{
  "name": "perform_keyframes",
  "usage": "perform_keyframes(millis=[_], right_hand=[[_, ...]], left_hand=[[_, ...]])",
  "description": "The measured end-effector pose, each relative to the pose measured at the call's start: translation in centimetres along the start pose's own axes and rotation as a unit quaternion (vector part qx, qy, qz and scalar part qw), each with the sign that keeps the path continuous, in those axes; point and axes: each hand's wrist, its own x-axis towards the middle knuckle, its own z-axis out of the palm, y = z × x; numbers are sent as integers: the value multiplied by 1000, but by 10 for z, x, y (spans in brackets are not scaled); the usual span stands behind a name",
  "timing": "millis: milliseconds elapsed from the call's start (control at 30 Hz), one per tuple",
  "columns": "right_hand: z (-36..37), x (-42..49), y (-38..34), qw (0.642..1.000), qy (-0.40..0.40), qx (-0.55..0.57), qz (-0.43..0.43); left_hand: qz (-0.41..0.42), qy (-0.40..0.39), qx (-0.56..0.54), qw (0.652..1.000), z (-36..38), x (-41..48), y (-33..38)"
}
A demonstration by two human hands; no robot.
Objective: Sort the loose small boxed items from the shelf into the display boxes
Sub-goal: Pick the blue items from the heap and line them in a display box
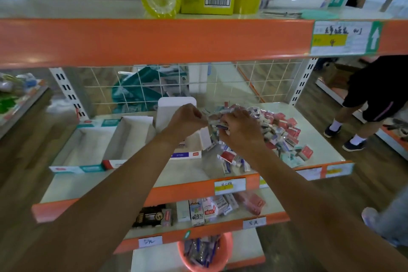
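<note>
The left hand [185,121] and right hand [240,131] curl over small boxes [280,130] heaped on the shelf [320,141] (the right grips some), display boxes [88,150] just left.

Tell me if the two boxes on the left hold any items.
No: the teal-fronted box and the red-fronted box show only bare white insides.
</note>
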Motion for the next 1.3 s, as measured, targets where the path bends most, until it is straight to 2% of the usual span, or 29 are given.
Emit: perform_keyframes(millis=[167, 267, 433, 667, 933, 1100, 1300], right_hand=[[5, 7, -25, 999, -3, 8, -31], [8, 10, -40, 998, -16, 24, -49], [15, 15, -57, 996, -35, 43, -69], [28, 20, -80, 989, -111, 58, -78], [39, 24, -90, 978, -192, 77, -40], [36, 30, -89, 970, -212, 117, -22], [41, 29, -88, 970, -213, 110, -26]], left_hand=[[-40, 13, -28, 999, -21, -6, -17], [-62, 10, 4, 998, -34, -13, -24], [-94, -4, -82, 992, -51, -20, -42], [-110, -75, -13, 991, -65, -26, -61], [-42, -47, 115, 991, -61, -31, -75], [-21, -75, 167, 983, -63, -31, -76], [23, -66, 205, 976, -59, -31, -84]])
